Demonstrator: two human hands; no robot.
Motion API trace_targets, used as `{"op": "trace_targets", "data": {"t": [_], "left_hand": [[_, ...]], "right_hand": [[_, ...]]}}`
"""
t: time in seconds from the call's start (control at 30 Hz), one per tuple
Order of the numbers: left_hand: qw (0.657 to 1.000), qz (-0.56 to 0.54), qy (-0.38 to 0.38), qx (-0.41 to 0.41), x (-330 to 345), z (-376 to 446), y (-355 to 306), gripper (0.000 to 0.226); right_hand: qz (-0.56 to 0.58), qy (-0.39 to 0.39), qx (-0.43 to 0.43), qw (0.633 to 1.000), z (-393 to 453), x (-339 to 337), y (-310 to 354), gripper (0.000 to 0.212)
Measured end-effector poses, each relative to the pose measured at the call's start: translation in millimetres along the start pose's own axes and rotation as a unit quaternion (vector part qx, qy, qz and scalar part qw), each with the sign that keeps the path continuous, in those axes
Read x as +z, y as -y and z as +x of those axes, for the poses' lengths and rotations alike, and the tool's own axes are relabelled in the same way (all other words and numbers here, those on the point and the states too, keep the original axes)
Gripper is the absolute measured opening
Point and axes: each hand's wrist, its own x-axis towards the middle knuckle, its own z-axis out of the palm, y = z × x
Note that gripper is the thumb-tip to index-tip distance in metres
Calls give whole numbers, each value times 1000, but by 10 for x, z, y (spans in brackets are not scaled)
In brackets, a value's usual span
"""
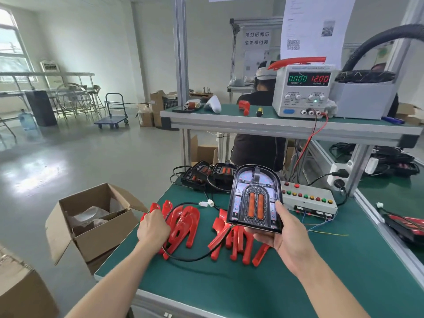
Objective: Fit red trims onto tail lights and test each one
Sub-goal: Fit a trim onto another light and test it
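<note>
Now lift one red trim (183, 222) clear of the left pile with the left hand (153, 228), already curled around it. Keep the tail light (255, 198) raised over the green bench (229, 278), gripped from below by the right hand (278, 235). Mind the trailing cable (195, 258) snagging neighbouring trims.

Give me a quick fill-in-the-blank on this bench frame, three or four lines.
1. The right hand holds up a ____.
2. The left hand grips a ____ trim.
3. The power supply shows in red ____.
4. The bench mat is ____.

Missing words: tail light; red; 12.00; green
</note>
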Motion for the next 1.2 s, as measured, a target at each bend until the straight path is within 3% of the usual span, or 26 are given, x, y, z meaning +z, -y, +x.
{"op": "trace_targets", "data": {"t": [0.17, 0.3, 0.47, 0.57, 0.67, 0.77, 0.83, 0.93, 1.1, 1.2], "left_hand": [[1000, 13, 5, 12, -21, -8, 75, 7], [994, -86, -56, 45, -113, -21, 25, 9], [954, -190, -139, 187, -421, -92, -224, 3], [916, -232, -151, 290, -613, -263, -460, 8], [875, -286, -105, 376, -684, -565, -727, 14], [846, -297, -7, 443, -546, -898, -982, 14], [827, -277, 61, 485, -347, -1091, -1116, 7], [814, -251, 128, 508, 29, -1321, -1226, 18], [814, -206, 136, 526, 506, -1536, -1248, 11], [870, -201, 91, 441, 621, -1448, -1131, 13]], "right_hand": [[-11, -1, -3, 1000, -26, -14, 6, 50], [-16, -1, -5, 1000, -73, -20, 10, 51], [-9, 6, -20, 1000, -134, -71, 28, 48], [9, 11, -41, 999, -218, -147, 57, 43], [56, 26, -60, 996, -319, -293, 50, 47], [106, 23, -50, 993, -468, -450, -14, 47], [98, 20, -36, 994, -569, -553, -75, 48], [70, -5, -13, 997, -676, -715, -182, 48], [70, -83, 39, 993, -709, -946, -435, 44], [55, -114, 66, 990, -658, -1012, -575, 43]]}}
